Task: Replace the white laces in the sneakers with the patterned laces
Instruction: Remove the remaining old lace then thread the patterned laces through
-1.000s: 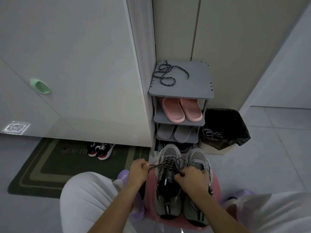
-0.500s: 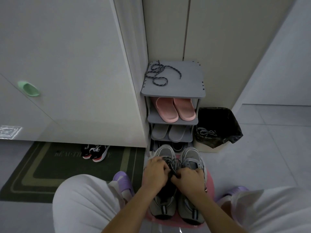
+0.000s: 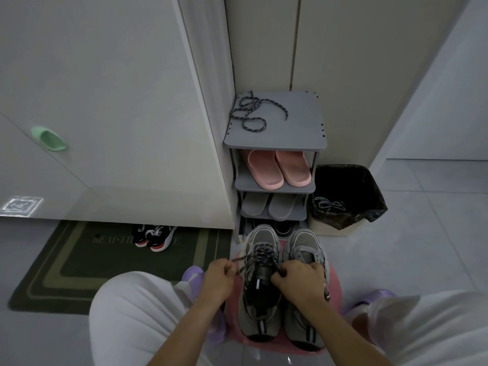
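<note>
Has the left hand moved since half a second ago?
Yes. The left hand has pulled leftward, off the sneaker it was over, drawing the patterned lace out sideways.

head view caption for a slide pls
Left hand and right hand hold a patterned lace threaded in one grey sneaker.

Left hand (image 3: 220, 280) fisted, pinching patterned lace (image 3: 260, 253) | right hand (image 3: 298, 282) curled, pinching same lace | forearms extended forward

The left hand (image 3: 219, 280) has pulled the patterned lace (image 3: 241, 260) leftward (hands now apart).
</note>
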Motion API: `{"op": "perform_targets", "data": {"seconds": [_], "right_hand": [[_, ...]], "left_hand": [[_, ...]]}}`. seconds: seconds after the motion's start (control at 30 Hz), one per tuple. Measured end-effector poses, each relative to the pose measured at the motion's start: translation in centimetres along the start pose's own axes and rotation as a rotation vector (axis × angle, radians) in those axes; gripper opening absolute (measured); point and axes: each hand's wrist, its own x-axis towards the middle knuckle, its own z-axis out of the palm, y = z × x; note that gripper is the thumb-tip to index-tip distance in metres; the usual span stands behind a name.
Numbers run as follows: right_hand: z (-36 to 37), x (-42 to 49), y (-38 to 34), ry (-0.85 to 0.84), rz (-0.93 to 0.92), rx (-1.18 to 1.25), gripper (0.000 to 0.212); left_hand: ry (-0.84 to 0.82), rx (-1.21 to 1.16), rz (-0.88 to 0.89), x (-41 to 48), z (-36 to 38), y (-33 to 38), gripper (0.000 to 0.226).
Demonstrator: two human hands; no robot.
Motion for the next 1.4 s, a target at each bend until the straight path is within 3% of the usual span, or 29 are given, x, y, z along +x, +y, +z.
{"op": "perform_targets", "data": {"seconds": [0.07,0.2,0.27,0.4,0.5,0.6,0.87,0.97,1.13,1.3,1.37,1.4], "right_hand": [[0.0,0.0,0.0,-0.004,0.003,0.002,0.031],[-0.1,-0.1,0.0,-0.009,0.009,-0.010,0.031],[-0.1,-0.1,0.1,-0.010,0.010,-0.013,0.031],[-0.2,-0.1,0.1,-0.019,0.003,-0.007,0.031],[-0.3,-0.1,0.1,-0.026,-0.002,-0.009,0.029],[-0.4,-0.2,0.1,-0.045,-0.007,-0.014,0.029],[-1.1,-0.1,0.1,-0.113,-0.029,-0.003,0.035],[-2.1,0.2,0.1,-0.150,-0.029,0.048,0.040],[-3.2,2.1,-0.1,-0.102,0.046,0.406,0.023],[-4.8,3.2,-2.9,-0.112,-0.132,0.443,0.037],[-5.4,3.8,-4.0,-0.089,-0.162,0.484,0.012],[-5.8,4.1,-4.5,-0.069,-0.163,0.529,0.010]], "left_hand": [[0.017,-0.046,0.069,0.2,0.6,0.9,0.009],[-0.021,0.080,0.203,0.2,1.7,2.9,0.015],[0.002,0.124,0.199,0.2,1.8,3.4,0.003],[-0.054,0.050,0.129,0.2,1.7,2.7,0.027],[-0.111,-0.058,0.111,0.3,1.1,2.4,0.019],[-0.063,-0.051,0.122,1.2,0.6,2.5,0.011],[-0.241,0.325,0.142,2.5,0.0,3.3,0.017],[-0.294,0.215,0.098,3.2,-1.5,3.6,0.029],[-0.298,-0.074,0.090,3.4,-3.7,5.6,0.031],[-0.320,-0.375,0.086,3.0,-5.0,8.2,0.031],[-0.314,-0.439,0.108,2.9,-5.5,9.0,0.031],[-0.312,-0.483,0.113,3.0,-5.7,9.1,0.030]]}}
